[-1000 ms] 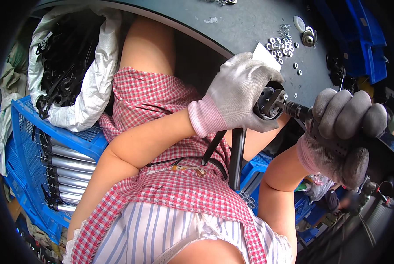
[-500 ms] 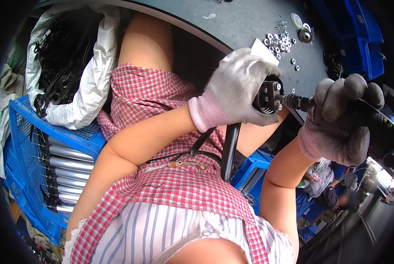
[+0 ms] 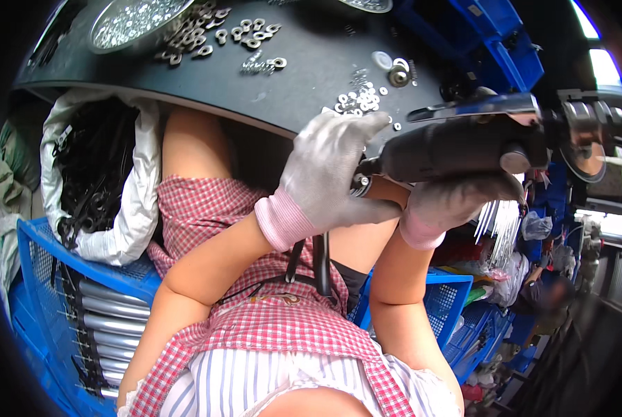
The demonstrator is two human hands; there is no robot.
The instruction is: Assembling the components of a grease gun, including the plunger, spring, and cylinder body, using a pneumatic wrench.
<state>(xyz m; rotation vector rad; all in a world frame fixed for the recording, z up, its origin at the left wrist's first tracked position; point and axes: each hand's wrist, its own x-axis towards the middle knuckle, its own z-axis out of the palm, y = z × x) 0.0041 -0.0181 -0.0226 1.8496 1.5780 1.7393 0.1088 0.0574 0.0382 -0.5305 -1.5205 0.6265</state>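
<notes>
Across the top, a dark grey desk (image 3: 311, 92), curved by the fisheye lens, corners lost in black. At its left end, a metal pan (image 3: 106, 51) of small shiny pieces, cut off by the upper edge; a second pan (image 3: 375, 10) cropped almost to its rim. Between them, ring-ended metal fittings (image 3: 245, 31) and springs (image 3: 259, 65). White-faced washers (image 3: 359, 103) in a loose heap just beyond the left hand (image 3: 332, 170).

Left hand gloved in grey, thumb well apart from the fingers, holding a black metal part (image 3: 361, 185) mostly hidden in the palm; only a dark edge and shiny fasteners in sight. Two black rods (image 3: 320, 264) below the wrist, upper ends hidden. Right hand (image 3: 457, 201) gripping a black power driver (image 3: 464, 149) from beneath, most fingers hidden behind its body. Driver's nose right at the part, exact contact impossible to make out.

At left, a white woven sack (image 3: 133, 201) of tangled black pieces, hard to separate; below, silver tubes (image 3: 112, 326) in a blue crate (image 3: 97, 268), partly covered by the left arm.
</notes>
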